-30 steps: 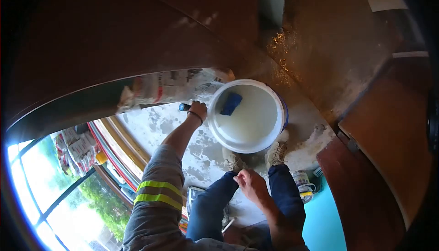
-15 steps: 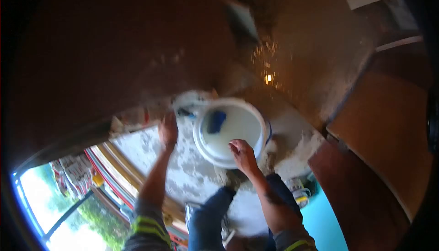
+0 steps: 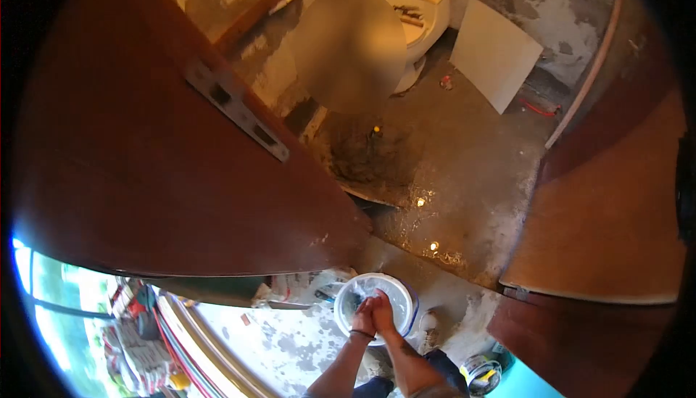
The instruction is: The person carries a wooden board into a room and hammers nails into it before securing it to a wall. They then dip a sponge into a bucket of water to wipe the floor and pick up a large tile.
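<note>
A white bucket stands on the floor at the lower middle, with cloudy water inside. My left hand and my right hand are pressed together over the bucket's opening, palm to palm. Their fingers are closed, and anything between them is hidden. A dark band circles my left wrist. The blue object seen in the water earlier cannot be made out.
A brown door fills the left, and brown panels stand on the right. Beyond a wet floor are a white toilet and a pale square board. A small container sits at the lower right.
My hands were apart, the left beside the bucket and the right over it; now they are together above it. The view has tilted up, showing the room beyond the door.
</note>
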A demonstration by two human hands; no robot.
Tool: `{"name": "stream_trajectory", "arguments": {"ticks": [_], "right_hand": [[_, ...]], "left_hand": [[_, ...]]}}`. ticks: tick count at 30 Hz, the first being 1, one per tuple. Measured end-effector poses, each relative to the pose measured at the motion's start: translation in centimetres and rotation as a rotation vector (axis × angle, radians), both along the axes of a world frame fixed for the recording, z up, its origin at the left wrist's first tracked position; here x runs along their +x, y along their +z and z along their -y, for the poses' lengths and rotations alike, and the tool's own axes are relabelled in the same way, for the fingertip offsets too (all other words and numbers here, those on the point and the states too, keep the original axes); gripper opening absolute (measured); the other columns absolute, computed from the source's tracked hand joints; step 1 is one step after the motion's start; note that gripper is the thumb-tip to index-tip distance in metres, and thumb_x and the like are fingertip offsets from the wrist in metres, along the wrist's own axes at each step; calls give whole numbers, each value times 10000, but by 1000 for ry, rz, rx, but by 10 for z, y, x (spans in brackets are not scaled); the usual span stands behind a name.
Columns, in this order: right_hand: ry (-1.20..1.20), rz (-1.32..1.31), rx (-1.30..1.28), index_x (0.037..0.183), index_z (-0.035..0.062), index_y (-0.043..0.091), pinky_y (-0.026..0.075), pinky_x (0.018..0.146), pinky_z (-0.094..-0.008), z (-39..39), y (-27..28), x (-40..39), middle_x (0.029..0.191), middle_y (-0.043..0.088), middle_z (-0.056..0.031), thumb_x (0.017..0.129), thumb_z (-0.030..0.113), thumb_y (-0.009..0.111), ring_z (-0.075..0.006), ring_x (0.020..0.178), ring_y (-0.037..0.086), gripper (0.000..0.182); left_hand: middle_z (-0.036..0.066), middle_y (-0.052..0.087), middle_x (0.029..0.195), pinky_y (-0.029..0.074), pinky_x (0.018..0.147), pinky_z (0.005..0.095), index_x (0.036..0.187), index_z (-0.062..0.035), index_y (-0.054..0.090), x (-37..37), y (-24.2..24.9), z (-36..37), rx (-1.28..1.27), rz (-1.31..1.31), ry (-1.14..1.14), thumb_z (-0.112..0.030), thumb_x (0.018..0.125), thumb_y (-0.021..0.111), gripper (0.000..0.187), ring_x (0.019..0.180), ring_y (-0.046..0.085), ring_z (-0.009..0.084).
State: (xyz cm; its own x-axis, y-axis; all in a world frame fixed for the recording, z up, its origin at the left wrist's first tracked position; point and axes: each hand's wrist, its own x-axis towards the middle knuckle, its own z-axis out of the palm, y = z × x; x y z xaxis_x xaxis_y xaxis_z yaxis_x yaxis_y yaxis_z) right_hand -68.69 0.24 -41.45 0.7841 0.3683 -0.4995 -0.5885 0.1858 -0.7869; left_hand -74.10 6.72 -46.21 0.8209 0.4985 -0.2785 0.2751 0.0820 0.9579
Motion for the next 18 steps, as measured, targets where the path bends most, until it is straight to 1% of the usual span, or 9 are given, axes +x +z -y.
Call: {"name": "stream_trajectory", "arguments": {"ticks": [2,3,4,7,9,11,13,16,18], "right_hand": [[7,354,-330,1134,77,526,501,764,-354,-6,78,24,915,604,-131,915,163,548,-241,870,603,237],[57,721,-559,1090,68,536,501,743,-377,-2,88,44,888,613,-148,919,218,547,-278,844,610,228],[107,1075,-794,1047,58,545,500,721,-400,8,117,63,862,622,-166,923,273,545,-314,818,618,248],[354,440,-674,945,75,584,462,686,-489,66,266,125,837,627,-190,936,418,492,-385,790,604,355],[391,679,-733,820,70,578,458,534,-310,137,365,159,656,593,-46,938,382,539,-152,569,574,335],[-26,-11,212,817,80,599,483,589,-260,233,368,202,752,631,-27,920,314,534,-120,674,601,264],[56,208,-234,858,77,616,492,611,-291,270,321,158,789,645,-51,909,301,534,-151,712,615,244],[487,1025,-1506,982,67,665,518,674,-387,309,264,172,898,687,-124,877,261,533,-241,826,655,258],[616,723,-869,962,106,686,525,729,-396,248,200,155,924,680,-117,833,380,633,-271,879,656,308]], "left_hand": [[113,632,1146,476,905,331,1203,-77,580,25,118,-15,750,-65,-327,-216,982,414,309,1027,609,257],[94,563,1256,469,917,359,1318,-38,468,32,118,-18,-228,37,-164,-171,951,496,391,1117,566,242],[77,560,1269,491,876,381,1337,-106,467,43,172,-25,-227,-113,-325,-159,944,496,397,1137,561,261],[108,599,1196,501,849,370,1259,-114,537,48,303,-57,357,-81,-505,-99,865,537,394,1074,596,263],[146,650,1050,513,804,367,1069,-78,641,41,378,-69,752,-127,-409,-21,754,564,329,954,638,283],[100,648,854,487,555,339,1011,-66,628,16,374,-112,631,113,-95,-128,881,542,168,640,613,180],[103,652,803,449,618,326,853,-18,639,-4,408,-127,630,-407,-50,-497,932,484,511,679,581,164],[128,668,820,479,688,353,891,-28,669,-14,309,-155,298,-138,-64,-456,890,578,438,761,620,213],[207,672,955,510,802,426,1015,-7,652,2,240,-144,1041,-196,-477,-276,851,604,318,919,640,349]]}}
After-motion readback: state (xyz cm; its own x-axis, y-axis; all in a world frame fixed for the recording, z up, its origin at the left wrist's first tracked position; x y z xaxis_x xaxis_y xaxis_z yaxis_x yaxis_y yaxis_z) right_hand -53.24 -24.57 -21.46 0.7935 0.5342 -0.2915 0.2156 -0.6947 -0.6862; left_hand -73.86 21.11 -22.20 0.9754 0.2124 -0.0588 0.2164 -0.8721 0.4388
